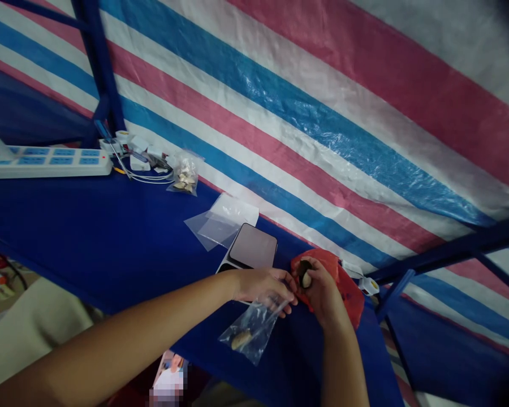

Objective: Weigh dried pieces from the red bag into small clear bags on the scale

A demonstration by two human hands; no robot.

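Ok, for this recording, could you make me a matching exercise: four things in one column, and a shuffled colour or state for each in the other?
Things:
1. Left hand
2. Crumpled plastic
3. Power strip
4. Right hand

Colours and states:
A. White with blue panels
B. Holding a small dark-and-pale item
C. Holding a clear bag with a brownish piece inside
D. Red

Right pairs: 1-C, 2-D, 3-A, 4-B.

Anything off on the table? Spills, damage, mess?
No spill or damage visible. Slightly messy: white cables lie jumbled with small items beside the power strip. The bag in the left hand hangs slanted, which seems normal.
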